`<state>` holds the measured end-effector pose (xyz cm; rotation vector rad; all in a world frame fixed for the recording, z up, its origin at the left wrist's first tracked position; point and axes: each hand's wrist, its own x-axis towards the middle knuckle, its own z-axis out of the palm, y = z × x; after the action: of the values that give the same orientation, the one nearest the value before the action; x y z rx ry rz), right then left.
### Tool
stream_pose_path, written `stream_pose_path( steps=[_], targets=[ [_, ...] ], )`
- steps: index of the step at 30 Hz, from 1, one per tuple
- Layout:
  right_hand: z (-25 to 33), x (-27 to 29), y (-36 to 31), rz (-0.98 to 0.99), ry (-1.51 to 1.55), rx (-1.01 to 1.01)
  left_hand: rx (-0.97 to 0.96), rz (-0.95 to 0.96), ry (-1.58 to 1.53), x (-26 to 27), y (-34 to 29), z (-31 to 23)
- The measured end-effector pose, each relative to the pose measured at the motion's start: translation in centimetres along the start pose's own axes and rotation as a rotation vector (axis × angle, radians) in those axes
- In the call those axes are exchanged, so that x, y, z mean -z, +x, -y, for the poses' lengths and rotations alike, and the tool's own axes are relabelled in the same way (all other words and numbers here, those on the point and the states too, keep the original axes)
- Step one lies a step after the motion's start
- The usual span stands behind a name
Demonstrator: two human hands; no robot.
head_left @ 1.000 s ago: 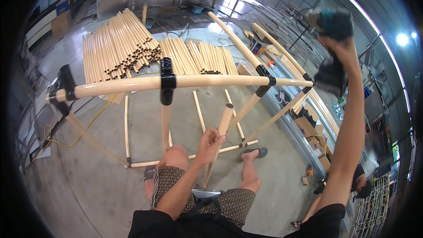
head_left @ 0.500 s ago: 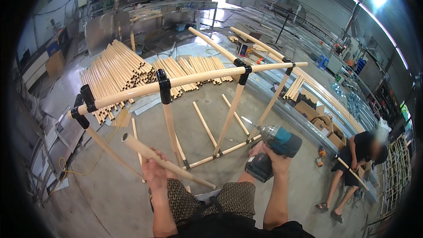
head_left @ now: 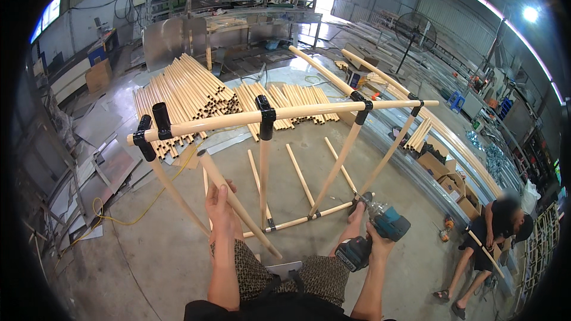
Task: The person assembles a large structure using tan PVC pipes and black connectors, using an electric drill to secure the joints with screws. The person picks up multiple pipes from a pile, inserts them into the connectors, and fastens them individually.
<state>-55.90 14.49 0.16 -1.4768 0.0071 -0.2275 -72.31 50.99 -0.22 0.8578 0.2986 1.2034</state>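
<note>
My left hand [head_left: 221, 213] is closed around a short cream-coloured pipe [head_left: 254, 224], which slants with its upper end toward the frame. In my right hand [head_left: 379, 249] is a teal and black cordless drill [head_left: 389, 224], its chuck angled up and left over my foot. In front of me stands a frame of cream pipes, its long top rail [head_left: 309, 110] joined by black connectors [head_left: 267, 120] to uprights and to pipes running away. An upturned, vacant black connector socket [head_left: 161, 117] sits near the rail's left end. The bottom rail [head_left: 291, 222] lies on the floor.
Piles of cream pipes [head_left: 189, 92] lie behind the frame. On the right are cardboard boxes [head_left: 433, 165], long metal profiles and an orange power tool [head_left: 446, 229]. A seated person [head_left: 493, 232] there holds a pipe. A yellow cable [head_left: 140, 217] snakes across the floor at left.
The view has swung left, shifting the scene rightward. The pipe in my left hand now stands steeper, its top end nearer the rail. The drill stays in my right hand, slightly lower.
</note>
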Motion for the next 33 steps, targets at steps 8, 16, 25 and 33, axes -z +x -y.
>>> stream_pose_path(
  steps=[8,16,25,33],
  targets=[
    [-2.1,0.9,-1.2,-0.067,-0.003,0.044,0.016,0.080,-0.018,-2.9,11.6,-0.2],
    [2.7,-0.1,-6.2,-0.136,-0.026,-0.089,0.366,0.148,0.638,7.5,7.6,16.0],
    [5.6,-2.7,-8.8,-0.110,-0.127,0.000,0.137,0.251,0.038,-5.6,29.0,5.1],
    [9.7,-7.4,-9.6,-0.018,-0.149,0.030,0.306,-0.014,-0.463,-7.3,31.8,6.3]
  ],
)
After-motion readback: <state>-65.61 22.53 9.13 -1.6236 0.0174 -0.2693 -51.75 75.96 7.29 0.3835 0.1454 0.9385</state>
